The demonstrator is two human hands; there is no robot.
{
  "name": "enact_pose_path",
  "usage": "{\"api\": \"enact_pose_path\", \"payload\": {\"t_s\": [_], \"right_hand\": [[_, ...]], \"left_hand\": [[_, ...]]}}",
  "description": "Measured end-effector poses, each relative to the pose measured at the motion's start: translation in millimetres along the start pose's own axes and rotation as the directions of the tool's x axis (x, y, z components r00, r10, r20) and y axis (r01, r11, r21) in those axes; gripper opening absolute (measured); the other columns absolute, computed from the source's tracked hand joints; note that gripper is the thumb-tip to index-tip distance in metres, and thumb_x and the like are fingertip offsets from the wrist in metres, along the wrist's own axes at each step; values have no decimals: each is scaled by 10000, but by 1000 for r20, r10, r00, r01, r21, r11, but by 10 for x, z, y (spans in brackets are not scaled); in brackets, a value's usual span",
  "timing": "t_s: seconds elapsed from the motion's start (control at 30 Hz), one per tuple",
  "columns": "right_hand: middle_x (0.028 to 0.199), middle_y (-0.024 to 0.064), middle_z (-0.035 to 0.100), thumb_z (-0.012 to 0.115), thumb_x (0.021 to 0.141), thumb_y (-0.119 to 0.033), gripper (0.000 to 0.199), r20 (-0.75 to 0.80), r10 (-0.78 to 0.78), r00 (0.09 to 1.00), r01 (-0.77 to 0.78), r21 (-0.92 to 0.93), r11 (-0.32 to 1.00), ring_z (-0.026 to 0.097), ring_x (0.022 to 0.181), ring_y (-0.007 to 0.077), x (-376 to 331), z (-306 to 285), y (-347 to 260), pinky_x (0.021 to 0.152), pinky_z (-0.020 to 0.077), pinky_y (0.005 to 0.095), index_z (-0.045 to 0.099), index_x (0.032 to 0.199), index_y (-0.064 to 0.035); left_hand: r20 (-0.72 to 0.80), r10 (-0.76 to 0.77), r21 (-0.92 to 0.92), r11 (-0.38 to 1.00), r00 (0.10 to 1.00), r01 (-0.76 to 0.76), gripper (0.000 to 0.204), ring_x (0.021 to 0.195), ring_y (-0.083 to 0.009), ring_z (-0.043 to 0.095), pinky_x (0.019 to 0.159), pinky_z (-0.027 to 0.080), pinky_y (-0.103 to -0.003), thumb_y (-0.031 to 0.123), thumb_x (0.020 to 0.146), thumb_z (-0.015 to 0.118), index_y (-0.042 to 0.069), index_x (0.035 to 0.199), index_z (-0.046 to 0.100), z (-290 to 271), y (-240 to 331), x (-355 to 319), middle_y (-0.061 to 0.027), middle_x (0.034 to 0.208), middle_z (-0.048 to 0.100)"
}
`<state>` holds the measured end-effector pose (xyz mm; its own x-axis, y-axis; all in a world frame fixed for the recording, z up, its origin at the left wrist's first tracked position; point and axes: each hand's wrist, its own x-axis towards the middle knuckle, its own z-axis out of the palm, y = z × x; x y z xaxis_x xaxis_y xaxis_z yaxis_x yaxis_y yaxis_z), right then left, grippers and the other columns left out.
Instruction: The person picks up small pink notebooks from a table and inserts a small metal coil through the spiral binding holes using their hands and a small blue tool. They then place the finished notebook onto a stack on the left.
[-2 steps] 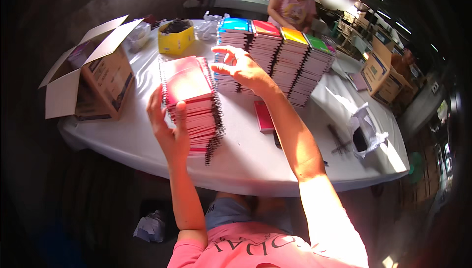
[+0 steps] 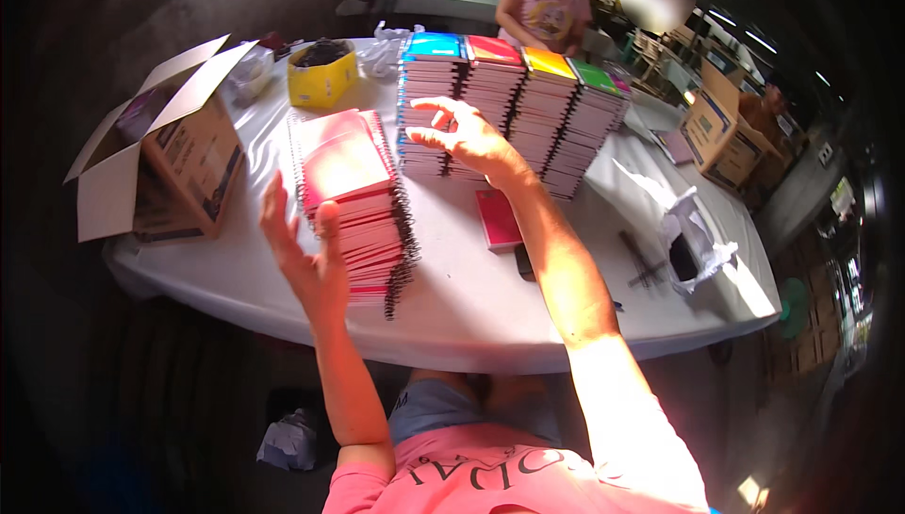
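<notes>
A tall stack of red spiral notebooks (image 2: 347, 167) stands on the table in front of me, its black coils showing along the right side. At its left side is my left hand (image 2: 309, 255), fingers and thumb apart, holding nothing. My right hand (image 2: 462, 142) hovers to the right of the stack, fingers spread and slightly bent, with nothing in it. Behind that hand stand taller stacks of notebooks with blue (image 2: 436, 46), red (image 2: 494, 50), yellow (image 2: 549, 63) and green (image 2: 596, 78) covers. A small red box-like block (image 2: 498, 220) lies under my right forearm.
An opened cardboard box (image 2: 193, 165) stands at the left, beside a yellow container (image 2: 322, 85) with dark contents. Right are a torn white bag (image 2: 693, 245) and another carton (image 2: 721, 132). A person in a pink shirt (image 2: 542, 5) stands across the white-covered table (image 2: 471, 326).
My left hand has drawn slightly left, away from the red notebooks. My right hand stays spread in nearly the same place. The whole view has shifted a little.
</notes>
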<state>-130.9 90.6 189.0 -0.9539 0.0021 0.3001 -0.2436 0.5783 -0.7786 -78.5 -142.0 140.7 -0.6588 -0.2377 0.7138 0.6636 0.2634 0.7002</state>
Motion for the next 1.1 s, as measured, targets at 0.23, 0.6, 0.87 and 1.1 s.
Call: {"api": "enact_pose_path", "payload": {"t_s": [0.23, 0.6, 0.87, 1.1], "right_hand": [[1109, 256, 604, 760, 580, -589, 868, -197, 475, 858, -508, -467, 724, 572, 1074, 359, -1013, -36, 2011, 904, 454, 407, 579, 1136, 53], [882, 172, 649, 708, 692, -55, 375, -426, 177, 887, -322, -297, 899, 645, 864, 337, -1172, -74, 1259, 737, 512, 416, 536, 1025, -59], [943, 167, 655, 627, 734, -27, 411, -159, 278, 947, -314, -277, 908, 638, 863, 360, -2587, -8, 1147, 729, 517, 423, 540, 1131, -91], [1221, 151, 553, 777, 712, -233, 576, -800, 241, 549, -675, -254, 693, 523, 1135, 323, -3219, -1527, 1960, 966, 422, 396, 546, 1216, -77]], "left_hand": [[-250, 254, 23, 966, 934, -257, 428, 1216, -309, 436, 967, 402, -438, 278, 921, 557, 3, 1232, 453, -80, 427, -350, -178, 1305, 413], [325, 504, -226, 863, 800, -451, 291, 999, -383, 537, 871, 464, -470, 190, 842, 629, -12, 1043, 569, 459, 813, -1037, -181, 1077, 517], [743, 288, 131, 822, 603, -554, 445, 1261, -313, 419, 1063, 67, -631, 305, 845, 613, 127, 1246, 536, 1243, 160, -1922, -67, 1179, 541], [717, 324, -47, 906, 617, -421, 414, 1113, -363, 450, 1000, 222, -615, 291, 722, 729, 85, 1058, 601, 1286, 91, -2026, -107, 1046, 520]]}}
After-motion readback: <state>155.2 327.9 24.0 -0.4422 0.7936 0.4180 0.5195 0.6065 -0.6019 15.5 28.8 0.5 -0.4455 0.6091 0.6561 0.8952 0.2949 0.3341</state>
